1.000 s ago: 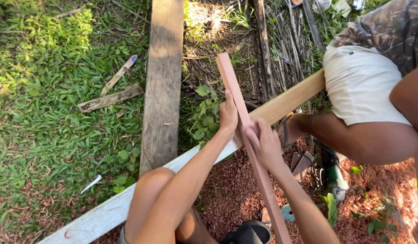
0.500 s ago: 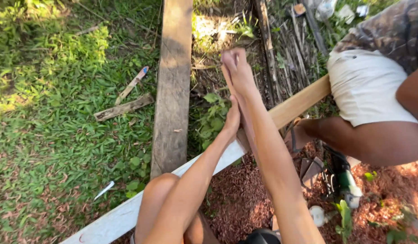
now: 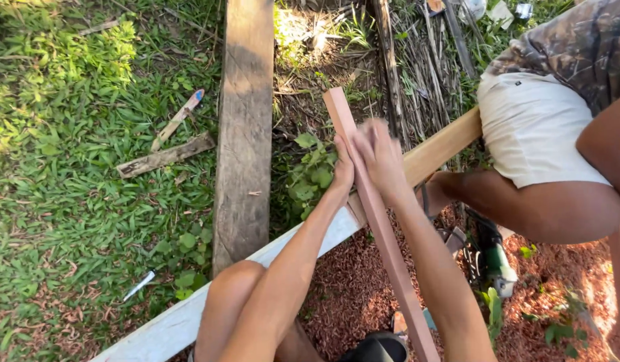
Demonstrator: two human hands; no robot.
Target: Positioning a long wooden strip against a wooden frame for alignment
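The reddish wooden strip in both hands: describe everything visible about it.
The reddish wooden strip is long, narrow and square-edged, apparently planed timber. It slants from a squared top end near the weeds down toward the bottom edge, crossing over the pale plank. The left hand and right hand hold it near its upper part.
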